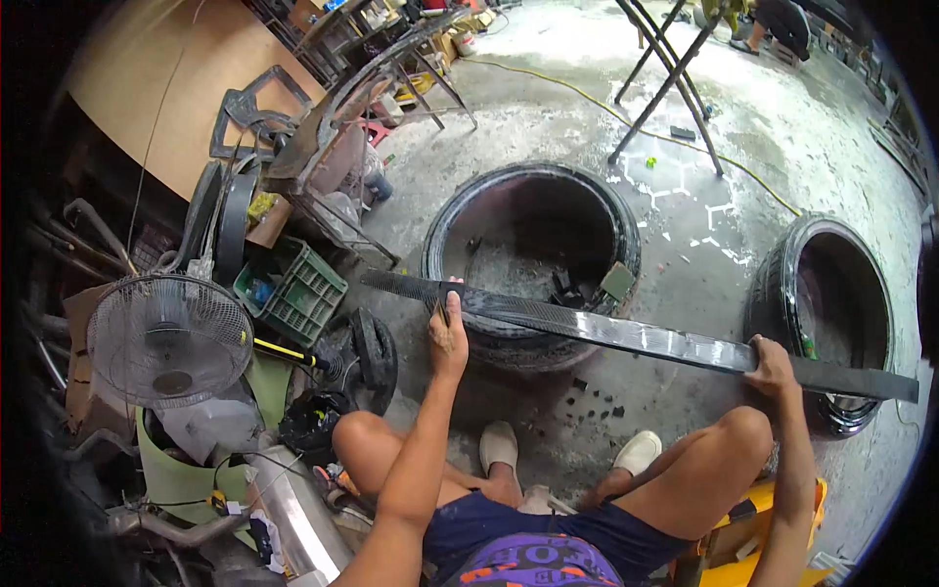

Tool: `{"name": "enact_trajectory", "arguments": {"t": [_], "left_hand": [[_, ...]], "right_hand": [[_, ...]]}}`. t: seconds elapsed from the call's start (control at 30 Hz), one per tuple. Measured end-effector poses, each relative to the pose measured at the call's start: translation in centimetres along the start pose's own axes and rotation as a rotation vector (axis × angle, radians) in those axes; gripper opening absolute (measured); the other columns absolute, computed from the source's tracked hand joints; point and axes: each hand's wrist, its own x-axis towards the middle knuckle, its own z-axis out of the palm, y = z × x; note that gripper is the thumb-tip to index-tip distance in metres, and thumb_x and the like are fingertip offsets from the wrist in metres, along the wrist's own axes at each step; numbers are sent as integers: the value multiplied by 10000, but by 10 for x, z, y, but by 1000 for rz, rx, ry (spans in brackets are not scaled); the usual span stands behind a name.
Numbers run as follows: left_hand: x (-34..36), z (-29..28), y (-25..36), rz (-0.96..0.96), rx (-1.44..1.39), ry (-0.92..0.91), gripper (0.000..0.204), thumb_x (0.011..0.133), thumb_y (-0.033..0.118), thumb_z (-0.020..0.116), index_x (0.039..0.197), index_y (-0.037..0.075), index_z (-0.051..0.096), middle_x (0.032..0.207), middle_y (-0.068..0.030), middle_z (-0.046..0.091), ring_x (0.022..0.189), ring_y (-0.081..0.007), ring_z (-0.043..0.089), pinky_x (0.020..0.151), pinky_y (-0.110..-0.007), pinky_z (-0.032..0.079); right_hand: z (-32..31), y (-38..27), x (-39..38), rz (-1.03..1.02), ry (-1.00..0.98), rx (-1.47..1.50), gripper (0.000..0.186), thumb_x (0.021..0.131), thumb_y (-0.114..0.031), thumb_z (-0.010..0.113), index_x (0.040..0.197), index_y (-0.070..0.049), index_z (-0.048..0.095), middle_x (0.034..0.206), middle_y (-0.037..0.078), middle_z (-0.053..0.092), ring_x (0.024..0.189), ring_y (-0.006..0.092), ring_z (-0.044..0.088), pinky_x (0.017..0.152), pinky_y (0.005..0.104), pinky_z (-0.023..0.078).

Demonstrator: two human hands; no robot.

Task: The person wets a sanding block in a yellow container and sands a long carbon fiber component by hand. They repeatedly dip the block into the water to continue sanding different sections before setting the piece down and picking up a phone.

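Black strip [636, 339], grasped by my left fingers [454, 307] at eleven o'clock and right fingers [762, 350] at two, crosses a tyre-like ring [533, 173] at twelve, lifting apparently done, setting down remaining.

The right hand [773, 368] hides a stretch of the long black strip [636, 337].

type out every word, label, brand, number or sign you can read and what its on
Purple, orange and dark printed fabric shirt: bold lettering across the front, which I won't copy out.
Long, narrow, glossy black strip: no readable text.
Any markings elsewhere are too small or blurred to read.
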Motion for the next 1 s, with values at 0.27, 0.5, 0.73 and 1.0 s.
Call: {"name": "enact_trajectory", "arguments": {"t": [0.27, 0.5, 0.73, 1.0], "left_hand": [[36, 51, -83, 375, 246, -7, 410, 1056, 215, 445, 1320, -84, 542, 1363, -277, 559, 1297, -425, 515, 1096, -454, 402], [-26, 118, -79, 445, 467, -212, 505, 1011, 239, 523, 1393, -89, 480, 1471, -272, 459, 1424, -406, 378, 1178, -482, 298], [19, 103, -77, 507, 213, -138, 397, 1021, 147, 527, 1369, -45, 528, 1463, -260, 475, 1384, -404, 433, 1140, -446, 359], [28, 104, -81, 235, 263, -60, 470, 1051, 244, 475, 1386, -84, 484, 1342, -268, 570, 1190, -421, 589, 993, -450, 493]], "right_hand": [[43, -16, 8, -271, 247, -178, 782, 479, -294, 876, 1157, -44, 576, 1049, 139, 596, 1055, 325, 566, 917, 416, 428], [35, -6, 0, -108, 145, -81, 682, 477, -306, 874, 1039, -50, 585, 997, 135, 606, 1011, 330, 574, 898, 428, 425], [12, -70, -9, -114, 454, -94, 710, 457, -255, 940, 1031, -62, 569, 938, 122, 571, 931, 341, 548, 864, 429, 408], [-6, -58, 31, -104, 93, -66, 907, 496, -731, 837, 971, -8, 564, 850, 168, 608, 851, 367, 617, 790, 445, 483]]}}
